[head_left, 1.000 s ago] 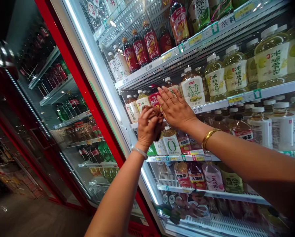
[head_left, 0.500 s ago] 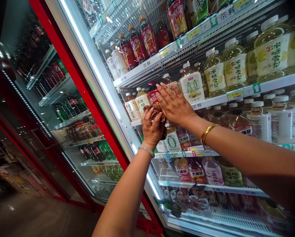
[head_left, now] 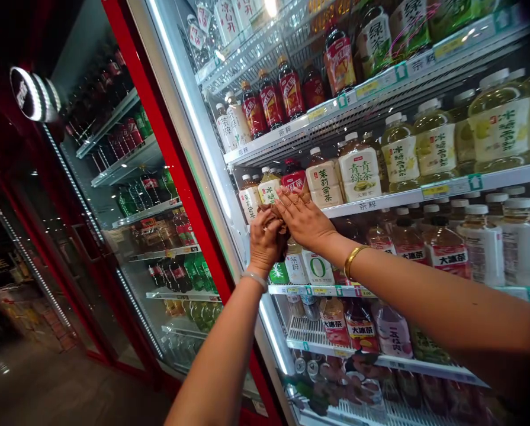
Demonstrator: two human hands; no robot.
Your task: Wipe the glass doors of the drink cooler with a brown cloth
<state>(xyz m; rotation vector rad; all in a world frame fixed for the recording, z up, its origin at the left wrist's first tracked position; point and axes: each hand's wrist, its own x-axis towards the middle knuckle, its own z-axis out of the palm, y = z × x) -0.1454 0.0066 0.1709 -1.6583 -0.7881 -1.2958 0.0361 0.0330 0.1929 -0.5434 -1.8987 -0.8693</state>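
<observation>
My left hand [head_left: 265, 241], with a pale bangle at the wrist, is closed around a crumpled brown cloth [head_left: 284, 229], mostly hidden by the fingers. Beside it and partly over the cloth, my right hand [head_left: 304, 220] lies fairly flat with fingers stretched out, a gold bangle on its wrist. Both hands are against the glass front of a lit drinks cooler. Behind them on the middle shelf stand a white-labelled tea bottle [head_left: 324, 180] and a green tea bottle [head_left: 359, 168].
The cooler's red frame [head_left: 176, 201] slants down at the left. Beyond it is another cooler with bottles on shelves [head_left: 149, 210]. Dark floor [head_left: 109, 384] shows at the lower left. A round lit sign [head_left: 27, 94] hangs at upper left.
Both hands have shifted slightly left and down across the glass, keeping close together. The view has tilted, so the shelves sit further right and lower.
</observation>
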